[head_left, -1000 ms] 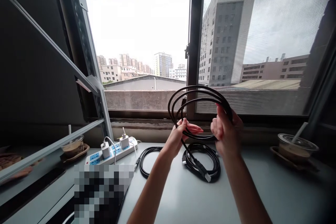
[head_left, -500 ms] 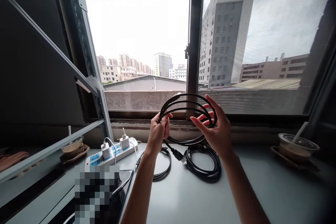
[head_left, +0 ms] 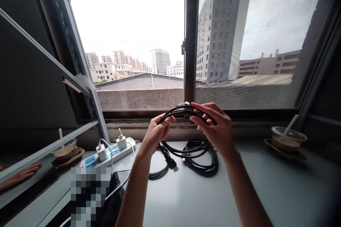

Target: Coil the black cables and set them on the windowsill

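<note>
A black USB cable point(head_left: 178, 112) hangs in loose loops above the desk, between my two hands. My left hand point(head_left: 156, 133) is closed on the left side of the loops, thumb pressed over them. At the right side, my right hand point(head_left: 217, 124) has its fingers curled round the loops, with thumb and index finger apart. One plug point(head_left: 172, 163) with a pale metal end dangles below the left hand. Another silver-tipped plug point(head_left: 183, 104) lies along the top of the loops. Behind them, a second black cable coil point(head_left: 206, 170) rests on the desk.
More black cable point(head_left: 158, 175) lies beside my left wrist. A white power strip point(head_left: 128, 151) with two chargers stands left, near a pixelated area. Lidded cups point(head_left: 287, 140) sit on both sides. Beyond a metal shelf frame point(head_left: 99, 113), another person's hand point(head_left: 26, 173) rests.
The loops have become flatter and closer together at the top, and a silver-tipped plug now shows there. My right hand has tilted inward over them. The view has shifted slightly.
</note>
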{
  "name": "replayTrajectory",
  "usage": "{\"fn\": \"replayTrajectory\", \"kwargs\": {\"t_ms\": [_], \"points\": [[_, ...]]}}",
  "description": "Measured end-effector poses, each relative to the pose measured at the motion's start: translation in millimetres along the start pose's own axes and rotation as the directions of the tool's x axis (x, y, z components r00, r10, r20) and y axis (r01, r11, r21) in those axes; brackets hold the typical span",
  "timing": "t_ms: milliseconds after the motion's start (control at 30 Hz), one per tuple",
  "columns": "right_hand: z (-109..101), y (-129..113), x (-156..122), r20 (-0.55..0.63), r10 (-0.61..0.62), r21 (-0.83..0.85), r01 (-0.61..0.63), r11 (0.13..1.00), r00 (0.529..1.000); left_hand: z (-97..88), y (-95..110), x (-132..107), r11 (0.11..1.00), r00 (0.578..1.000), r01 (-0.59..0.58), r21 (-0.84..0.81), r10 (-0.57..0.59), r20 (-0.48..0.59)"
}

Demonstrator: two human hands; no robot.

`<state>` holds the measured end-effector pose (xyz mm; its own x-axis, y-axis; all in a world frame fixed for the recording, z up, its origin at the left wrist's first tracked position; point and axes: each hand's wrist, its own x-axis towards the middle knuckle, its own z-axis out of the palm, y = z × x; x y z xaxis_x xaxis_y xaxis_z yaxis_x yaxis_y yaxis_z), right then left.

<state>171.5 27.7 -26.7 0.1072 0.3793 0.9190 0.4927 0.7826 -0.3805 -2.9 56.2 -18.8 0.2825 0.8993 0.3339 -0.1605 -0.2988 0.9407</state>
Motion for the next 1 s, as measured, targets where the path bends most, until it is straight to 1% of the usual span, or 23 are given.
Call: {"fn": "replayTrajectory", "kwargs": {"t_ms": [133, 233, 367, 433, 500, 600, 667, 767, 833, 900, 1000], "points": [[1, 1, 1, 0.003, 0.033, 0.017, -0.033, 0.999, 0.999, -0.4, 2, 0, 0.999, 0.996, 0.04, -0.027, -0.037, 0.087], [4, 2, 2, 0.006, 0.034, 0.04, -0.034, 0.999, 0.999, 1.7, 3, -2, 0.999, 0.993, 0.02, -0.043, -0.015, 0.116], [5, 3, 3, -0.01, -0.015, -0.044, 0.014, 0.999, 1.0, 8.4, 5, -4, 0.998, 0.993, 0.019, -0.052, -0.012, 0.121], [4, 3, 3, -0.006, -0.011, -0.092, 0.011, 0.996, 1.0, 12.2, 5, -3, 0.995, 0.99, 0.034, -0.095, -0.021, 0.139], [2, 4, 3, 0.017, 0.007, -0.122, -0.005, 0.993, 1.0, 16.1, 4, -2, 0.988, 0.99, 0.056, -0.145, -0.036, 0.134], [1, 4, 3, 0.08, 0.036, -0.127, -0.026, 0.992, 0.996, 21.7, 3, -1, 0.986, 0.996, 0.082, -0.145, -0.077, 0.037], [1, 2, 3, 0.096, 0.042, -0.107, -0.032, 0.994, 0.994, 24.9, 2, -1, 0.994, 0.997, 0.059, -0.097, -0.063, -0.038], [2, -3, 3, 0.074, 0.034, -0.067, -0.029, 0.997, 0.997, 27.4, 2, -5, 0.999, 0.993, -0.038, 0.015, 0.04, -0.114], [2, -6, 3, 0.036, 0.023, -0.069, -0.021, 0.997, 0.999, 27.0, 3, -8, 0.988, 0.979, -0.107, 0.112, 0.124, -0.161], [3, -8, 3, 0.014, 0.012, -0.082, -0.011, 0.997, 1.0, 25.4, 5, -11, 0.965, 0.961, -0.145, 0.217, 0.19, -0.203], [2, -10, 4, 0.064, 0.015, -0.073, -0.01, 0.997, 0.998, 22.8, 8, -15, 0.917, 0.927, -0.178, 0.357, 0.278, -0.251]]}}
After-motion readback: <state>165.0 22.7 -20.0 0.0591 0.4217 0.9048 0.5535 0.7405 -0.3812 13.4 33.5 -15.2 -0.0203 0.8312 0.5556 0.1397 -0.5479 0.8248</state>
